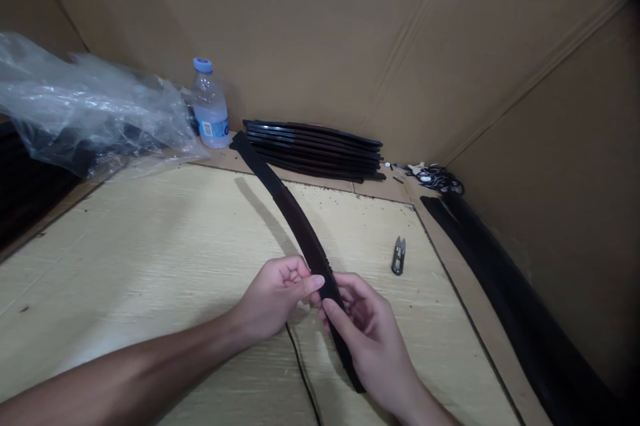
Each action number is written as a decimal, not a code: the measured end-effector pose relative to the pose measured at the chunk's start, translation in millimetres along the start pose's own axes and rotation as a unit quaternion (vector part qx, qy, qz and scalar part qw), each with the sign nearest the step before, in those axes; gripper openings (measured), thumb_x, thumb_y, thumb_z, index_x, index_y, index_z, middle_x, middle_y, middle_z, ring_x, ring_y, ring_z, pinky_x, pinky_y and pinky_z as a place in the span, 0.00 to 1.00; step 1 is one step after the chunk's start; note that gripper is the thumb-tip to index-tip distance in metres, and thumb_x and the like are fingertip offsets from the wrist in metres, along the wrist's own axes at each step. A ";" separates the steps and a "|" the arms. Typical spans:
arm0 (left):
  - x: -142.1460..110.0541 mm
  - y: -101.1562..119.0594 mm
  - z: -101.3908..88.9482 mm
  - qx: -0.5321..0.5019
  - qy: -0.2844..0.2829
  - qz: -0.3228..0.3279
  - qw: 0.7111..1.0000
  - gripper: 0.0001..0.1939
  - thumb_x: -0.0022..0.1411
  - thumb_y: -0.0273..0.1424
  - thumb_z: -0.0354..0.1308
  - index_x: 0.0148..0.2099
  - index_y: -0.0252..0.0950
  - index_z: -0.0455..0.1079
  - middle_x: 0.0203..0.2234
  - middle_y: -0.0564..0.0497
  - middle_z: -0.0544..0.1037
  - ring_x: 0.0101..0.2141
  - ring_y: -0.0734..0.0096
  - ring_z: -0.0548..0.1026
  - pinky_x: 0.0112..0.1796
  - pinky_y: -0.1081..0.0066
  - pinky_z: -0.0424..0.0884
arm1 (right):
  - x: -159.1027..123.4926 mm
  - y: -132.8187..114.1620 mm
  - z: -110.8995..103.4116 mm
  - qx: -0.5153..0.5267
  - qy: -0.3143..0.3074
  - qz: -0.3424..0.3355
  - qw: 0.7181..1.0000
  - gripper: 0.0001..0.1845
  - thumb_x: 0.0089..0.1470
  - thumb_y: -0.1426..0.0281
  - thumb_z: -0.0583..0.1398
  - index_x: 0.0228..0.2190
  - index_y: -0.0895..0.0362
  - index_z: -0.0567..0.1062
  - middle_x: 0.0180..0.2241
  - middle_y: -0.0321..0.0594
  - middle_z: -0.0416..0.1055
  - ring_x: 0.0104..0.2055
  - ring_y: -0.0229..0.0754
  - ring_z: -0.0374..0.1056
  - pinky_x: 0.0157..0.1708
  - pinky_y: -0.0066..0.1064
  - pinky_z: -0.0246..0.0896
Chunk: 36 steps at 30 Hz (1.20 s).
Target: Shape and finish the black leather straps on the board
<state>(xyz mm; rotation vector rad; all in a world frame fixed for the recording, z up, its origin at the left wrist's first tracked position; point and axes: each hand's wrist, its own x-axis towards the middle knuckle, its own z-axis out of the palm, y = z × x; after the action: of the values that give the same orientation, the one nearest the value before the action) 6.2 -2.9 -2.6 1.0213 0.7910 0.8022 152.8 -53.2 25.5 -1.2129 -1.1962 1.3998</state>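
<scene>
A long, dark, curved strip slants across the middle of the view, raised over the table, its far end near the stacked strips. My left hand pinches it from the left, thumb on top. Just below, my right hand grips the same strip from the right, its thumb lying along the surface. Small bumps show on the strip's right edge above my hands. A thin black cord hangs down below my left hand; its upper end is hidden. What the strip is made of, I cannot tell.
Thread snips lie on the pale table, right of my hands. Behind are a stack of dark strips, a water bottle and clear plastic. Long black pieces line the right edge, near tangled scraps. Cardboard walls enclose the table.
</scene>
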 end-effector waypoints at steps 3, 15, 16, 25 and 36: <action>-1.0 1.5 0.0 0.024 0.028 0.011 0.999 0.13 0.55 0.35 0.59 0.26 0.33 0.63 0.21 0.53 0.73 0.23 0.77 0.69 0.27 0.75 0.62 | 0.3 -2.6 -1.1 -0.010 -0.001 -0.015 1.000 0.10 0.54 0.70 0.60 0.40 0.55 0.71 0.34 0.39 0.72 0.35 0.37 0.66 0.35 0.27 0.61; 2.7 -2.8 -1.9 -0.048 -0.007 0.002 0.999 0.10 0.49 0.29 0.65 0.30 0.32 0.66 0.25 0.52 0.75 0.27 0.74 0.72 0.30 0.74 0.65 | -1.3 5.9 -1.0 0.038 0.020 -0.013 0.999 0.15 0.50 0.71 0.62 0.42 0.51 0.75 0.41 0.39 0.74 0.42 0.40 0.69 0.40 0.29 0.65; 2.6 -2.7 -1.7 -0.059 -0.021 0.005 0.998 0.10 0.48 0.29 0.65 0.33 0.32 0.68 0.28 0.51 0.76 0.30 0.72 0.74 0.33 0.73 0.67 | -1.1 4.3 -0.4 0.035 0.020 -0.016 0.999 0.15 0.49 0.72 0.63 0.41 0.51 0.75 0.41 0.39 0.74 0.42 0.40 0.69 0.42 0.29 0.64; -0.7 4.2 0.5 -0.049 -0.049 -0.005 0.998 0.14 0.54 0.31 0.61 0.43 0.30 0.70 0.30 0.48 0.77 0.33 0.69 0.74 0.37 0.70 0.68 | -0.9 4.2 1.0 -0.005 0.034 -0.017 0.999 0.18 0.46 0.74 0.64 0.40 0.53 0.67 0.38 0.39 0.71 0.42 0.41 0.67 0.42 0.33 0.63; -0.9 11.7 4.9 0.017 0.036 -0.066 0.997 0.07 0.52 0.32 0.61 0.31 0.33 0.70 0.12 0.62 0.60 0.14 0.83 0.55 0.20 0.78 0.56 | 4.3 -16.9 -16.6 0.247 0.080 -0.121 0.958 0.07 0.50 0.74 0.60 0.30 0.54 0.65 0.30 0.33 0.59 0.35 0.36 0.61 0.43 0.34 0.63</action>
<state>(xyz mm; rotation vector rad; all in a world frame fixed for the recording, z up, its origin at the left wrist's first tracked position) 7.7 -2.1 10.0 0.9634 0.9278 0.7170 169.5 -45.1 40.9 -0.7818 -0.7856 1.2871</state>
